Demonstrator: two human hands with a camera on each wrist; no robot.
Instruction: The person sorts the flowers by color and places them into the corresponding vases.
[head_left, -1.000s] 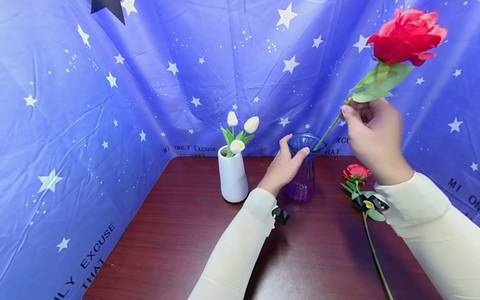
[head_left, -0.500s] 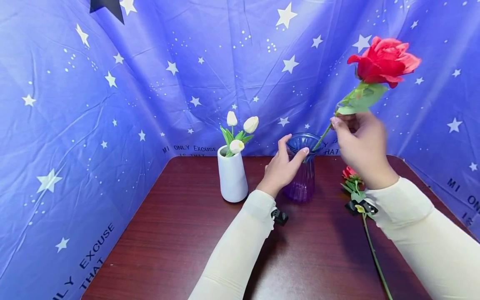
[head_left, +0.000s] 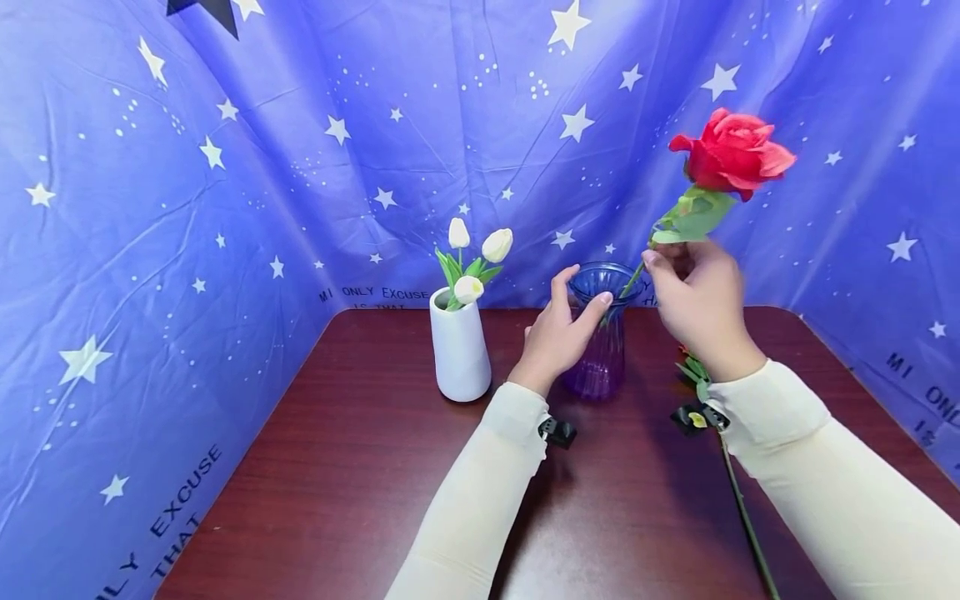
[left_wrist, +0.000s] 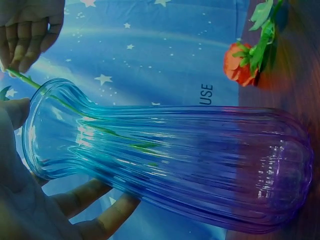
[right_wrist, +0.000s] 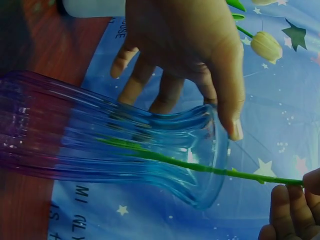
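A red rose (head_left: 735, 154) on a green stem is pinched between thumb and fingers of my right hand (head_left: 701, 300), just below its leaves. Its lower stem (right_wrist: 190, 165) passes through the mouth of a ribbed glass vase (left_wrist: 200, 160), blue at the top and purple at the base; the stem's end hangs inside the upper half. My left hand (head_left: 558, 333) grips the vase near its rim from the left, thumb at the lip and fingers round the far side. The vase stands upright on the table.
A white vase (head_left: 460, 350) with several white tulips (head_left: 497, 245) stands left of the glass vase. Another rose (left_wrist: 240, 65) lies on the brown table (head_left: 360, 483), partly hidden beneath my right wrist. A blue star-printed cloth (head_left: 450, 100) hangs behind.
My right hand has moved down and to the left, bringing the rose lower and its stem deeper into the glass vase. My left hand keeps its grip on the vase.
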